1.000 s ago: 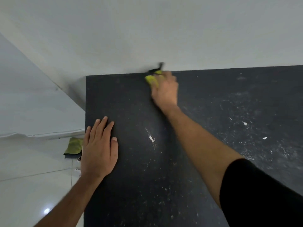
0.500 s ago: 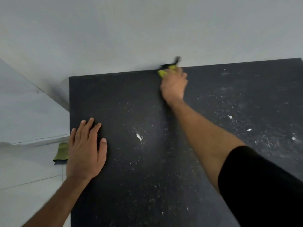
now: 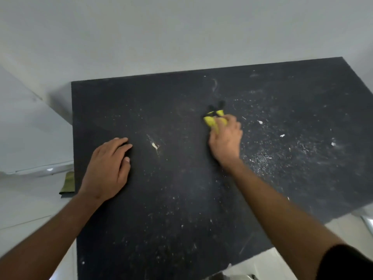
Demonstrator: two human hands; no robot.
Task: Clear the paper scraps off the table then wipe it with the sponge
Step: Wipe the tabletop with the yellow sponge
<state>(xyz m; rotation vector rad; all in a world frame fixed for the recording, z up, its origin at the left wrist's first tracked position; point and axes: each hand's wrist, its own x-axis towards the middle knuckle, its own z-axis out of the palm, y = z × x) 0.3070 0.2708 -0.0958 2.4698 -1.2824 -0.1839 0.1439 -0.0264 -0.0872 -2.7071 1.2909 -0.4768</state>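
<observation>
Plain indoor room, likely a home: bare white wall behind a dusty black table, pale glossy tiled floor to the left of it, a green cloth lying on that floor

Dim, even light; motion blur w/ wide-angle bending at edges, soft shadows.

Left hand lies palm-down, fingers extended together. Right hand reaches forward, fingers apparently curled; motion-blurred.
</observation>
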